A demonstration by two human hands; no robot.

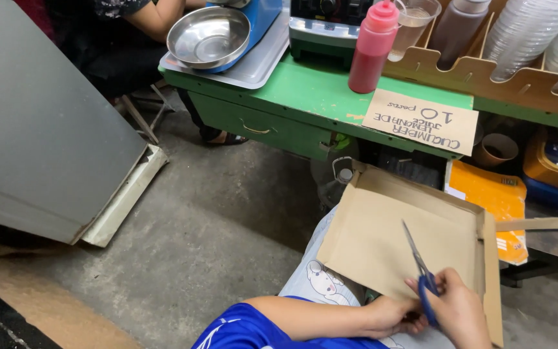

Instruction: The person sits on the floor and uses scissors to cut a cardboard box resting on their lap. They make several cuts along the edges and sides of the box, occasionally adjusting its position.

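Down on the person's lap, the right hand (461,309) is closed around the blue handles of a pair of scissors (419,268), and the blades run up and to the left from the grip, their long axis slanting across the flat of a brown cardboard box (382,232). The left hand (395,315) sits just beside the right, at the box's near edge; its fingers are tucked under and I cannot tell whether they pinch the cardboard. The box lies open, its far wall turned toward the green table (318,90). Beyond it leans an orange package (493,194), low by the table's legs. On the table edge hangs a tan cardboard sign (421,121) with dark handwriting, upside down from here. Behind it stands a red squeeze bottle (372,46), with a steel bowl (208,37) off to the left
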